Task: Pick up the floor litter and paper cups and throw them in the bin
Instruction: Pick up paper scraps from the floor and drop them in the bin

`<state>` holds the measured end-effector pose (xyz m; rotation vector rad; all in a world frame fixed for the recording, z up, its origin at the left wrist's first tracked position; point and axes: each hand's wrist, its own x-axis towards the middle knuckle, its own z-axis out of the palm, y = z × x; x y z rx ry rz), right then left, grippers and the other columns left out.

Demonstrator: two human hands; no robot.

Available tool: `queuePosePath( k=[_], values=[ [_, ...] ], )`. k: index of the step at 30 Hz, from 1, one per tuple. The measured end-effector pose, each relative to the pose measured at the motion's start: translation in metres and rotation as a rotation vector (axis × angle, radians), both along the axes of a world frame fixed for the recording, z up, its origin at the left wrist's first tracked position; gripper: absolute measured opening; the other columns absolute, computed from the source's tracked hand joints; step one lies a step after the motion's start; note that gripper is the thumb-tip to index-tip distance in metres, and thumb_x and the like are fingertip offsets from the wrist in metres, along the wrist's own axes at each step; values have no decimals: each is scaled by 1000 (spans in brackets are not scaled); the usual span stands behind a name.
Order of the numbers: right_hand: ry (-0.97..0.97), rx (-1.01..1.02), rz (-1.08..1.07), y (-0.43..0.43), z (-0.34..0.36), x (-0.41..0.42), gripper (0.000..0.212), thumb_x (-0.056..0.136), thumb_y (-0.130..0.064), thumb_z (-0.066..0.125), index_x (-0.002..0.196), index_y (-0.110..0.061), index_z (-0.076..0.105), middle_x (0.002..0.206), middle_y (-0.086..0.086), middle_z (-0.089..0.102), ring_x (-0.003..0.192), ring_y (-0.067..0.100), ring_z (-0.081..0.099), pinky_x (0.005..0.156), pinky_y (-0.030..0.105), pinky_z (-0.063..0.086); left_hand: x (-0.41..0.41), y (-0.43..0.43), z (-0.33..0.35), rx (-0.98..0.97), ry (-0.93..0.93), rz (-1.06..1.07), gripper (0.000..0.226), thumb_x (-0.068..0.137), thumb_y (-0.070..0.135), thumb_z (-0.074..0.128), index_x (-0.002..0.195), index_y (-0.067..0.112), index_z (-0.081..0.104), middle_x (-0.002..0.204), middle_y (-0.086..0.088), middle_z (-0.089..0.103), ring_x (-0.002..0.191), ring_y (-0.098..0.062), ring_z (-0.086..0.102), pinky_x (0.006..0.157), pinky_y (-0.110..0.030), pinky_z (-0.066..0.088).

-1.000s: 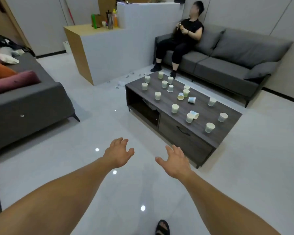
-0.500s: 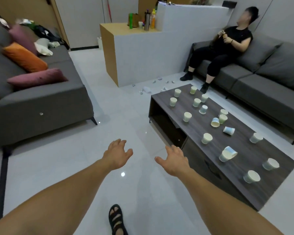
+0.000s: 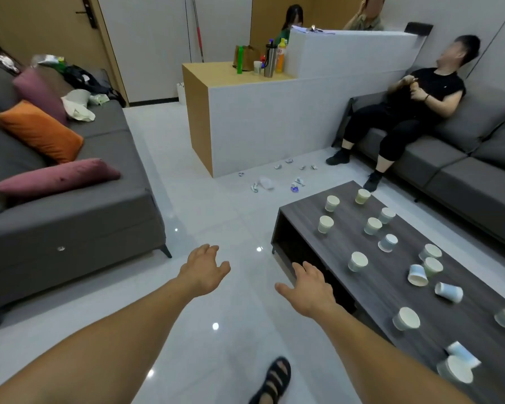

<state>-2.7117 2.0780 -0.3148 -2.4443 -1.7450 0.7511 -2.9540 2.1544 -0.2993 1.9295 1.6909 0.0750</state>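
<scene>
Several paper cups (image 3: 357, 261) stand or lie tipped on a dark wood coffee table (image 3: 385, 290) at the right. Crumpled litter (image 3: 262, 184) is scattered on the white floor at the foot of a white counter (image 3: 274, 123), well ahead of me. My left hand (image 3: 203, 269) and my right hand (image 3: 309, 288) reach forward over the floor with fingers spread and hold nothing. The right hand hovers near the table's near left corner. No bin shows in the view.
A grey sofa (image 3: 70, 217) with orange and pink cushions fills the left side. A person (image 3: 405, 112) sits on another grey sofa (image 3: 473, 170) at the right, feet near the table's far end. Two people sit behind the counter. My sandalled foot (image 3: 274, 380) is on the floor.
The view has swung left and moved forward, so the table now sits further right and the floor litter is closer. Both hands stay spread and empty in front of me.
</scene>
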Motion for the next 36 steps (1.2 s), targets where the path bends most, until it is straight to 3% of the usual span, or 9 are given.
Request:
queuePosePath(
  k=[13,21,28,36],
  values=[
    [106,42,117,306,15,71,82,91,-59,48,155,-19,16,163,3,8,148,24,10,116,43,24,64,267,7,23,32,74,65,96,45,42,150,14,23,158,-4,20,145,-22,16,117,-40,20],
    [50,-39,158,469,-5,83,81,92,-57,48,155,-19,15,163,5,6,147,27,10,115,44,25,65,431,-16,-45,17,105,65,95,44,42,150,13,23,157,-5,20,145,-23,15,117,-40,21],
    [-16,-40,94,624,1,91,80,92,-56,49,154,-20,15,162,3,7,146,26,14,115,44,28,80,610,-13,-32,-74,42,66,95,43,43,150,13,24,157,-6,21,145,-25,15,116,-40,22],
    [7,-109,14,752,-18,117,82,91,-51,53,155,-19,12,162,4,9,146,27,17,113,41,30,114,762,-14,-90,-38,-53,67,94,42,45,150,13,23,157,-7,22,144,-25,19,116,-38,23]
  ],
)
